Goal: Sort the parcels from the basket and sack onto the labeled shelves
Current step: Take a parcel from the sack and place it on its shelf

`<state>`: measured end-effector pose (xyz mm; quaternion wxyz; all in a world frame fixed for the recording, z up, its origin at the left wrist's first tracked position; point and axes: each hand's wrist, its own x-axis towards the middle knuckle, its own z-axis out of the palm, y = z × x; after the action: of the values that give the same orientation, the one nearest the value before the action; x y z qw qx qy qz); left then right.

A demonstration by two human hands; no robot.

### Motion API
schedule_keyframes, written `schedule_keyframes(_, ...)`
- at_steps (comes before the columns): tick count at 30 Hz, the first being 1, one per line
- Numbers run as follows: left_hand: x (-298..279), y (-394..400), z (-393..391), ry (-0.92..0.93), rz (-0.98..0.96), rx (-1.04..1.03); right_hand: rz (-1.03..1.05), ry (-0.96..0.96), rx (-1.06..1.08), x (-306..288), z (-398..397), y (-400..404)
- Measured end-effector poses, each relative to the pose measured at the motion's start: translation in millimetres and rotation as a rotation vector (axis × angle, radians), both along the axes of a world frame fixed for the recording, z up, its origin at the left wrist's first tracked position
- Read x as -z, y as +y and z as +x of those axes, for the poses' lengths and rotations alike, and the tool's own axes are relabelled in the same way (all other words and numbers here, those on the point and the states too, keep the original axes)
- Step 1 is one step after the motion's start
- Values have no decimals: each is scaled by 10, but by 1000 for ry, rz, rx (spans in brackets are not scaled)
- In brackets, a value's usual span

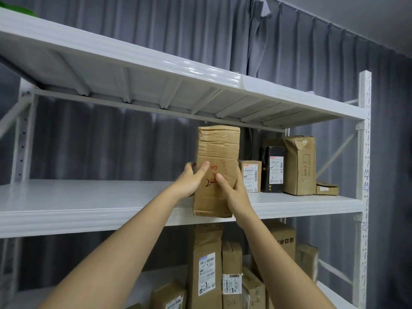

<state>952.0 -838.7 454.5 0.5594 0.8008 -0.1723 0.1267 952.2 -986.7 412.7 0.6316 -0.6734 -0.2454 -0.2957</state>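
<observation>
Parcel, a tall rectangular carton of brown corrugated cardboard, stands upright at the front edge of the middle shelf, its lower end overlapping the shelf's front lip. Cardboard is creased and wrinkled near the top, with glossy clear tape across the upper end; red printed marks and a dark handwritten number show on the facing side, partly covered by thumbs. Left hand grips the carton's left edge, thumb laid over the front face, fingers curled behind. Right hand grasps the lower right edge, thumb pressed on the front. Both forearms bare, reaching up from below. Shelf boards are smooth white-painted metal with a rolled front edge; the top shelf shows a ribbed underside, and the upright post at right is perforated. On the middle shelf, to the right of the held carton: a small cardboard box with a white barcode label, a black plastic-wrapped packet with a label, a larger tape-wrapped brown carton, and a flat low box. Lower shelf holds several upright labelled brown cartons. Grey pleated curtain hangs behind.
</observation>
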Motion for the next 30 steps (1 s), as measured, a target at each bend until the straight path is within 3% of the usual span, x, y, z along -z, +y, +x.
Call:
schedule_keyframes(7, 55, 122, 44, -166, -65, -192, -21, -11, -7, -15, 141, -9)
schedule_keyframes(30, 194, 72, -121, -136, -22, -328, -115, 126, 96, -121, 879, -67)
